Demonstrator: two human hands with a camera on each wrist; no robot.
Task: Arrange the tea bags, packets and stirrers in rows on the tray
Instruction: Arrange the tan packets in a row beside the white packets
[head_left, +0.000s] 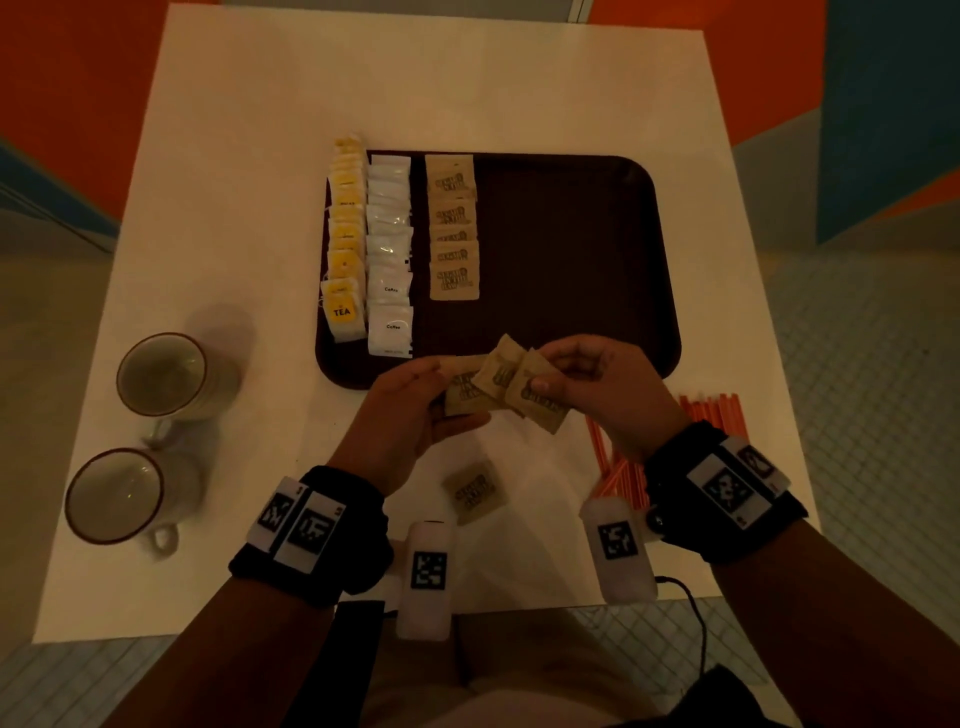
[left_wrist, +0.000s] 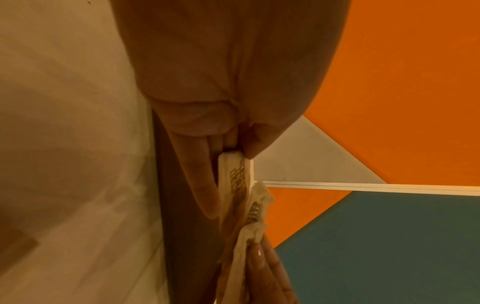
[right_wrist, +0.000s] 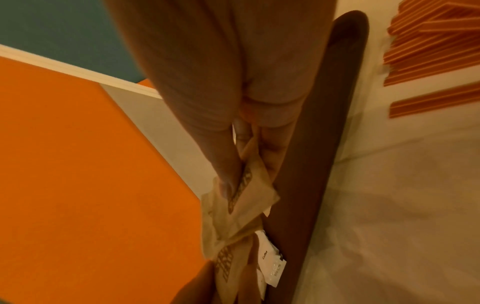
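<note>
On the dark brown tray (head_left: 571, 234) lie three rows: yellow tea bags (head_left: 345, 244), white coffee packets (head_left: 389, 254) and brown sugar packets (head_left: 453, 228). Just above the tray's near edge both hands hold a fan of brown sugar packets (head_left: 498, 387). My left hand (head_left: 415, 400) grips the packets (left_wrist: 235, 181) from the left, thumb on top. My right hand (head_left: 582, 384) pinches the rightmost packet (right_wrist: 249, 193) between thumb and fingers. One loose sugar packet (head_left: 472, 491) lies on the table near me. Orange stirrers (head_left: 714, 410) lie on the table to the right, partly hidden by my right wrist.
Two empty mugs (head_left: 161, 374) (head_left: 117, 493) stand at the left of the white table (head_left: 260, 156). The tray's right half is bare. Orange and teal wall panels surround the table. More stirrers (right_wrist: 431, 41) show in the right wrist view.
</note>
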